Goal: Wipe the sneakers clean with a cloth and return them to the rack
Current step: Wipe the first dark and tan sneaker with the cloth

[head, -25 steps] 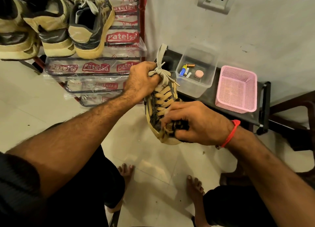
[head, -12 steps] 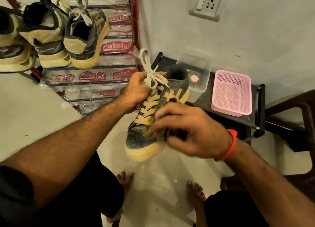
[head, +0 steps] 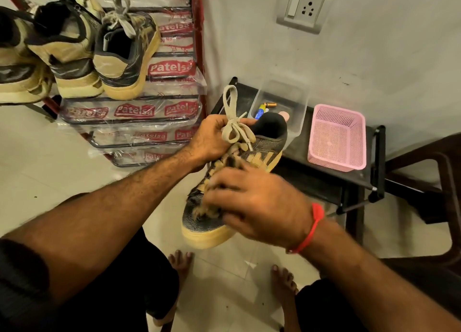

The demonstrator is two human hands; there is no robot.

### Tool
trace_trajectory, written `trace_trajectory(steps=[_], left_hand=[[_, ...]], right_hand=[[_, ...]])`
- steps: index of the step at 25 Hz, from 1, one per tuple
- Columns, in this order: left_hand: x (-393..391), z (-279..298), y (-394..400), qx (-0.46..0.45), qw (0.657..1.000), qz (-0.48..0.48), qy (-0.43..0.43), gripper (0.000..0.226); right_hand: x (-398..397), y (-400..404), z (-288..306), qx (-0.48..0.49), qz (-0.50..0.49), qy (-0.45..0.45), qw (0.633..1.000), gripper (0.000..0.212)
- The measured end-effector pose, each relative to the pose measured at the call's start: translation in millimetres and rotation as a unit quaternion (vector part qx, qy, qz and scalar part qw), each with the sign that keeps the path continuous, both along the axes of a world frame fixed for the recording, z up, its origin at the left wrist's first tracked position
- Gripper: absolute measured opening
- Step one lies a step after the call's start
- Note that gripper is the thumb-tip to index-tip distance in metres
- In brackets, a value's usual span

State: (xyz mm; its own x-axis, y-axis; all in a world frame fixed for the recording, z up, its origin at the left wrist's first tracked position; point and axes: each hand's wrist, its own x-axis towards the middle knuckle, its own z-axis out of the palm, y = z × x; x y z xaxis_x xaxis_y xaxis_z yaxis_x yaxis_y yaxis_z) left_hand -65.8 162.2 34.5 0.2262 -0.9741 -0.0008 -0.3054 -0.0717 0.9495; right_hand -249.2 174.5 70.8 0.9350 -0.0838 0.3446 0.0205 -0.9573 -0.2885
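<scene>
From the head view, the left hand grips the sneaker by its laced top, fingers curled round it. The right hand lies over the front of the sneaker, fingers bent and pinching a small brown cloth against the toe; the cloth is blurry. The sneaker is in the air between both hands. Up and left of the left hand, the rack holds 3 more sneakers. Past the right hand, a black worktop carries a clear box and a pink basket.
</scene>
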Motion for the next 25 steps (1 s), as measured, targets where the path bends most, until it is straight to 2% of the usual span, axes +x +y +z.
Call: trace_trajectory(steps=[1, 2, 4, 6, 8, 11, 13, 16, 18, 21, 23, 25], left_hand=[[0, 1, 1, 0.001, 1.0, -0.011, 0.003, 0.029], [1, 3, 2, 0.0, 1.0, -0.021, 0.02, 0.029], [1, 6, 3, -0.011, 0.998, -0.018, 0.062, 0.026], [2, 7, 2, -0.017, 0.997, -0.008, 0.07, 0.025], [4, 4, 0, -0.009, 0.997, -0.014, 0.076, 0.025], [6, 3, 0, -0.005, 0.994, 0.016, 0.111, 0.023], [4, 2, 0, -0.008, 0.992, 0.042, 0.118, 0.024], [5, -1, -4, 0.009, 0.988, 0.095, 0.124, 0.023], [7, -1, -7, 0.02, 0.98, 0.132, 0.145, 0.023], [4, 1, -3, 0.029, 0.986, 0.122, 0.107, 0.027], [0, 5, 0, 0.029, 0.987, 0.073, 0.142, 0.032], [1, 2, -1, 0.023, 0.985, 0.053, 0.165, 0.034]], right_hand=[[1, -1, 0, -0.016, 0.017, 0.016, 1.0, 0.027], [-1, -14, 1, -0.017, -0.013, 0.002, 1.0, 0.028], [-12, -56, 4, -0.006, -0.157, -0.077, 0.985, 0.03], [-28, -86, 6, 0.014, -0.276, -0.116, 0.954, 0.031], [-33, -88, 4, 0.032, -0.31, -0.104, 0.945, 0.029], [-30, -75, -1, 0.078, -0.275, -0.069, 0.956, 0.032], [-27, -76, 1, 0.114, -0.282, -0.06, 0.951, 0.035], [-18, -62, 3, 0.11, -0.276, -0.077, 0.952, 0.02], [-9, -36, 2, 0.082, -0.185, -0.061, 0.977, 0.016], [-3, -13, 4, 0.035, -0.031, -0.007, 0.999, 0.015], [-6, -29, 5, 0.03, -0.043, -0.027, 0.998, 0.015], [-14, -54, 5, 0.035, -0.16, -0.075, 0.984, 0.014]])
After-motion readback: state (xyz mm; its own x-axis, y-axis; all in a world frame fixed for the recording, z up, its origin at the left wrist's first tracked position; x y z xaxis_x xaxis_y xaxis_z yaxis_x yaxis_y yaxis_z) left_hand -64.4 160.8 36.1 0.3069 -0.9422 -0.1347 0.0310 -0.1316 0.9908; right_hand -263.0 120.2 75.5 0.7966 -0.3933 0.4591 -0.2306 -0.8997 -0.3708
